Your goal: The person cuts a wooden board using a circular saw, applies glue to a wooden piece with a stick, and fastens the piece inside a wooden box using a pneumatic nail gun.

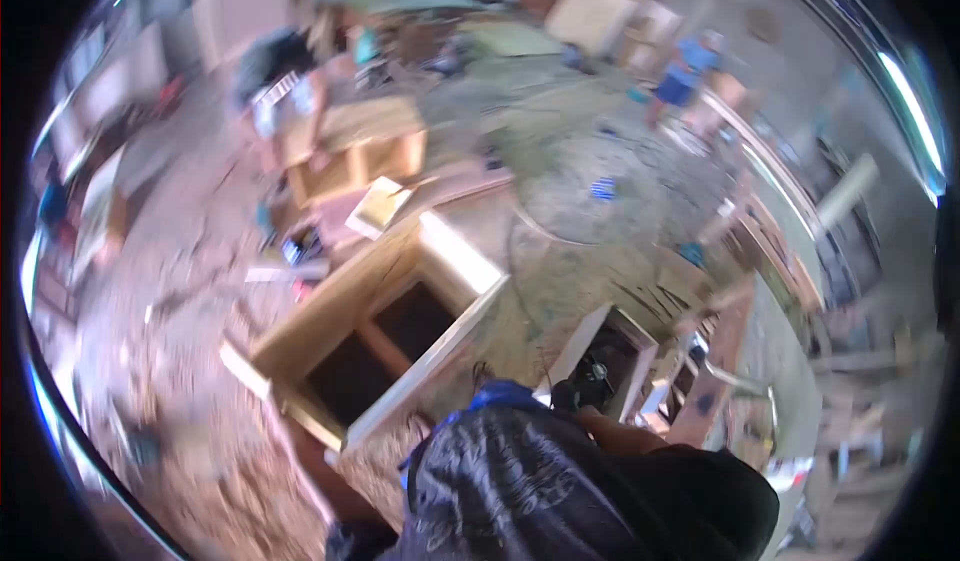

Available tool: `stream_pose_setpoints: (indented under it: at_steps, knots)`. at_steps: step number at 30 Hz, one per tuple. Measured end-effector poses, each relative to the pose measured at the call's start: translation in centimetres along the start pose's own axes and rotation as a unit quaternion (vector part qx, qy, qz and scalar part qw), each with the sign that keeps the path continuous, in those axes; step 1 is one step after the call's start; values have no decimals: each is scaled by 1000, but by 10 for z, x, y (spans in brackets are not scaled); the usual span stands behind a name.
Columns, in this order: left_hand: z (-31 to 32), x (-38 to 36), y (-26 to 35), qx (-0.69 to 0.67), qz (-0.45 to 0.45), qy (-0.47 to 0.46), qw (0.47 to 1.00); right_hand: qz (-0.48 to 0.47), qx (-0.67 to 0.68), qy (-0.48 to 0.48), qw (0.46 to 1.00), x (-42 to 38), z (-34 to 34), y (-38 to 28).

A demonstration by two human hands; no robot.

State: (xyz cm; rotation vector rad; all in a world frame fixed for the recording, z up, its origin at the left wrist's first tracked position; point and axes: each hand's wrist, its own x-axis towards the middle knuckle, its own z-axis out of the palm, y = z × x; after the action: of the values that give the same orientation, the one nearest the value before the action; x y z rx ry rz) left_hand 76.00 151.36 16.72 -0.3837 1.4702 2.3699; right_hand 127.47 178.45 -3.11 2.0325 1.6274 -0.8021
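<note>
A wooden cabinet frame (310,336) with two dark openings lies tilted in front of me, its near corner beside my left arm. My left hand (312,451) is down at that corner, next to a thin pale strip (285,441); blur smears its fingers. My right hand (592,423) reaches forward at my right side, closed on a black tool (566,395) whose kind is blurred. Just beyond that tool stands an open wooden box (640,346) with dark metal items (597,369) inside.
A person (285,91) bends over another wooden cabinet (365,131) at the upper left. Farther right is a person in blue (688,66). A small board (380,206) lies beyond the frame. Wooden panels (745,361) stand at the right, and wood shavings (230,471) cover the floor.
</note>
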Motion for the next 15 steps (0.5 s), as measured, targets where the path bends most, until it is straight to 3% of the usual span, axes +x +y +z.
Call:
stream_pose_setpoints:
  at_steps: [1,2,3,4,6,10,13,15]
  knots:
    - [-12,20,-6,33,9,-55,998,-23,-11,11,1000,2,-7,-1]
    - [-23,32,-19,81,-11,21,996,-54,-24,15,998,6,-16,-3]
    - [-38,46,-26,153,-16,-30,988,-82,-44,15,996,7,-23,-7]
    - [-32,44,-25,177,6,-11,984,-111,-67,14,991,11,-29,-10]
    - [-36,51,-28,192,-10,-24,981,-165,-114,15,980,23,-45,-17]
    - [-39,50,-42,230,63,-16,971,-281,-181,23,942,42,-75,-36]
    - [-29,54,-58,256,87,-39,962,-400,-257,8,880,58,-88,-69]
    - [-20,63,-82,293,88,-40,951,-406,-431,-55,804,47,-104,-107]
